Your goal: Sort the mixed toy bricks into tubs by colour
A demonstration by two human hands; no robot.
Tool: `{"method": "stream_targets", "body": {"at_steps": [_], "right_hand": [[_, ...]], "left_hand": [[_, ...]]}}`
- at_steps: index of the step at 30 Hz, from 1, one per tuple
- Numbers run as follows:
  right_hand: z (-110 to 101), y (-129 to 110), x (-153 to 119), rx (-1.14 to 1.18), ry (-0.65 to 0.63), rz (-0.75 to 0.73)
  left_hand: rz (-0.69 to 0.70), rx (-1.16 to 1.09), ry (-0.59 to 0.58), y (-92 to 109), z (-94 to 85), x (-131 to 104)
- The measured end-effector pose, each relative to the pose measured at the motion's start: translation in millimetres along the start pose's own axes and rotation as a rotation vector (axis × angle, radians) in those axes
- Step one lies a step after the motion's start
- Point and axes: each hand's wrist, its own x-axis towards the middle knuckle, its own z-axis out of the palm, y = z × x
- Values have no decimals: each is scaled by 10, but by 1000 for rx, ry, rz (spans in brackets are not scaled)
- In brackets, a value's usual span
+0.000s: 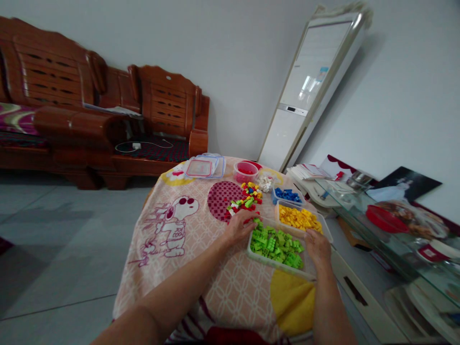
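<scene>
My left hand (pixel 240 226) is at the left rim of a clear plastic container (pixel 276 262) of green toy bricks (pixel 275 245). Its fingers are bent together beside the mixed pile; what they hold, if anything, is too small to make out. On the opposite side, my right hand (pixel 318 247) has its fingers closed at the container's right edge. Yellow bricks (pixel 300 218) fill another container (pixel 327 231) just beyond. A loose pile of red, yellow, green and white bricks (pixel 251 192) lies on the cloth past my left hand.
A patterned cloth (pixel 201 282) covers the table. Blue bricks (pixel 287 194) in a container, a bag of white pieces (pixel 266 183), a round tub (pixel 246 173) with red contents and stacked lids (pixel 201 167) stand at the back. A glass shelf (pixel 381 225) runs along the right.
</scene>
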Motion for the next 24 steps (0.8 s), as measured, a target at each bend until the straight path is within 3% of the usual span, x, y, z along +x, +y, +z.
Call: {"method": "stream_targets", "body": {"at_steps": [3,5,7,10,13,17,21,24], "right_hand": [[-5,3,-1,3,-17,6],[-9,-1,-1,1,-22,12],[-11,-8,-4,-1,-19,17],[-3,-11,-8,-8,-19,18],[19,7,-5,-22,-14,16],[40,35,9,-15,-4,16],[35,36,16,-7,-20,21],[29,32,11,-4,-29,18]], "left_hand": [[98,-12,-139,80,79,-29],[116,-2,-165,91,92,-32],[80,25,-119,61,73,-18],[-52,126,47,-70,-16,34],[-205,267,232,-275,-164,94],[-310,341,367,-502,-366,133],[-402,401,373,-568,-459,128],[-430,460,229,-543,-466,118]]}}
